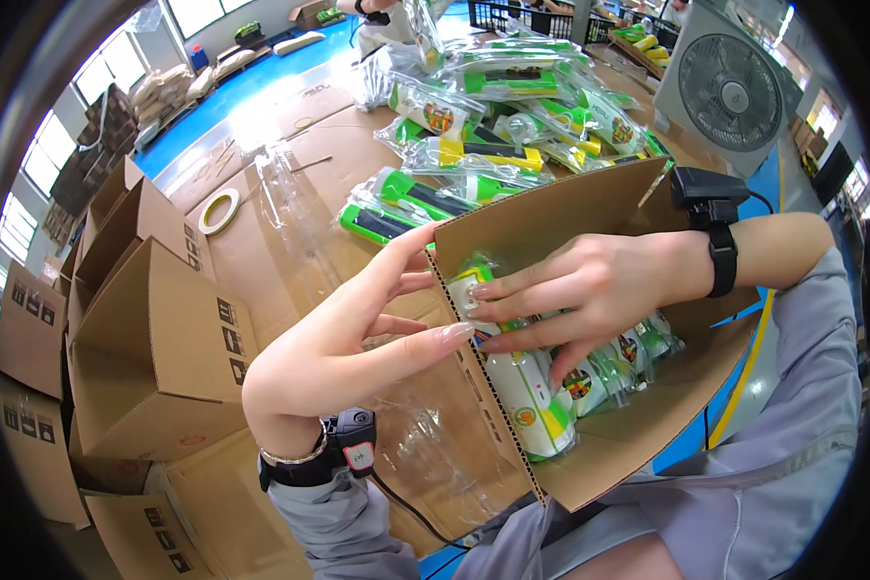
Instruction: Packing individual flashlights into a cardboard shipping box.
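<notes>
An upright cardboard box (638,435) with raised flaps stands in front of me, tilted in the view. Inside lie several green-and-white items in clear plastic bags (532,401), side by side. My left hand (358,338) holds the box's left wall, its thumb at the top edge and its fingers along the outside, partly hidden. Reaching in from the right, my right hand (585,295) lies with outstretched, spread fingers on the bagged items. A black strap with a small device circles each wrist.
Beyond the box lies a heap of bagged green, white and yellow items (512,106). A tape roll (219,211) rests on the cardboard-covered table (290,242). Open cartons (155,358) stand at left, a box fan (730,92) at right. Another person's hand (375,6) shows at the top.
</notes>
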Demonstrator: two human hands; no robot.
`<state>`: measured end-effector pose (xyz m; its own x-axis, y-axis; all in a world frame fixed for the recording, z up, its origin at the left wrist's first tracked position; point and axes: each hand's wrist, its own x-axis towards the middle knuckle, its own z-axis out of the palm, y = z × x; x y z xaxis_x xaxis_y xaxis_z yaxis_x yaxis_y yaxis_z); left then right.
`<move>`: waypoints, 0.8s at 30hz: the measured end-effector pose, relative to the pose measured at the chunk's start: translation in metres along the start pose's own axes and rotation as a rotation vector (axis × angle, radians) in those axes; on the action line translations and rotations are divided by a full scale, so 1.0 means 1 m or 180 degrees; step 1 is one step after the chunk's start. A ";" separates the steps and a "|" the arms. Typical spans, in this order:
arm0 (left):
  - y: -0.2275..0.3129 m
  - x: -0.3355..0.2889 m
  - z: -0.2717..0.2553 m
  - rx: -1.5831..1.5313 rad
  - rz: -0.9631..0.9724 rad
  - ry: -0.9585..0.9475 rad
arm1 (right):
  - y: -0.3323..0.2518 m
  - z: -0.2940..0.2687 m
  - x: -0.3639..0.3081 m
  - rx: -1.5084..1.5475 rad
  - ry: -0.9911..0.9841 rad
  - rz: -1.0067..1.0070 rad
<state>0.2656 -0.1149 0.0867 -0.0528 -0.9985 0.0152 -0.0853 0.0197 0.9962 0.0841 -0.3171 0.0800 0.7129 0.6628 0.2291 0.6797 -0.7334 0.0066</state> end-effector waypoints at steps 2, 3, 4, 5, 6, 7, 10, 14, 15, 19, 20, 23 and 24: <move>-0.004 0.000 -0.001 -0.0084 0.0102 0.0050 | 0.000 0.003 0.000 0.0151 -0.0062 0.0088; -0.004 0.000 -0.001 -0.0092 0.0088 0.0026 | 0.000 0.005 0.000 0.0292 -0.0128 0.0140; -0.003 0.000 -0.001 -0.0084 0.0078 0.0049 | 0.001 0.007 -0.001 0.0302 -0.0123 0.0168; -0.001 -0.001 0.000 -0.0081 0.0064 0.0086 | 0.003 0.010 0.000 0.0450 -0.0122 0.0186; 0.001 0.000 0.001 -0.0096 0.0050 0.0071 | 0.005 0.012 0.000 0.0597 -0.0121 0.0205; 0.003 0.001 0.002 -0.0151 0.0047 0.0092 | 0.006 0.014 -0.001 0.0613 -0.0119 0.0226; 0.000 0.010 -0.007 -0.0144 0.0048 0.0000 | 0.007 0.013 -0.003 0.0732 -0.0174 0.0315; -0.012 0.016 -0.042 -0.0404 -0.0398 0.0018 | 0.005 0.008 0.006 0.0888 -0.0595 0.0471; -0.017 0.019 -0.054 -0.0667 -0.0497 -0.0031 | 0.003 0.009 0.009 0.0884 -0.0600 0.0428; -0.069 0.059 -0.046 0.1025 -0.1448 0.2562 | 0.003 0.019 -0.006 0.0797 -0.0249 0.0365; -0.097 0.059 -0.055 0.0955 -0.1371 0.2723 | 0.000 0.017 -0.005 0.0799 -0.0228 0.0364; -0.119 0.062 -0.064 0.0597 -0.1378 0.2957 | -0.001 0.011 -0.001 0.0852 -0.0346 0.0405; -0.117 0.065 -0.061 0.0283 -0.1451 0.3010 | -0.001 0.010 0.000 0.0898 -0.0510 0.0467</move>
<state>0.3327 -0.1856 -0.0235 0.7970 -0.5451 -0.2601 0.0236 -0.4022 0.9153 0.0851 -0.3147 0.0707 0.8092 0.5852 0.0520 0.5731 -0.7668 -0.2891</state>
